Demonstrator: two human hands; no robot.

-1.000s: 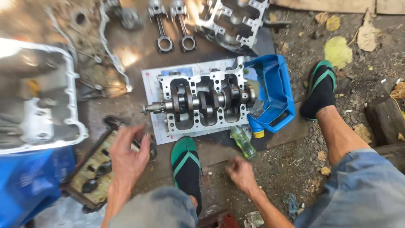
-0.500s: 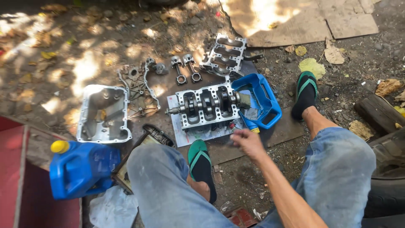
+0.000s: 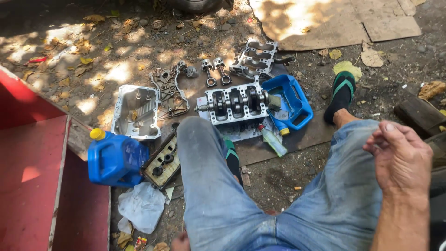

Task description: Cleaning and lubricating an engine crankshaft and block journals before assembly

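Fingers of right hand (image 3: 402, 158) loosely curled, empty, above knee, engine block (image 3: 237, 103) well beyond.

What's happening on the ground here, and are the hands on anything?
A person sits over engine parts spread on the dirt. The right hand is raised by the right knee, holding nothing. The left hand is out of view. An engine block with its crankshaft lies ahead on paper, beside a blue tray, two pistons, an oil pan and a blue jug.
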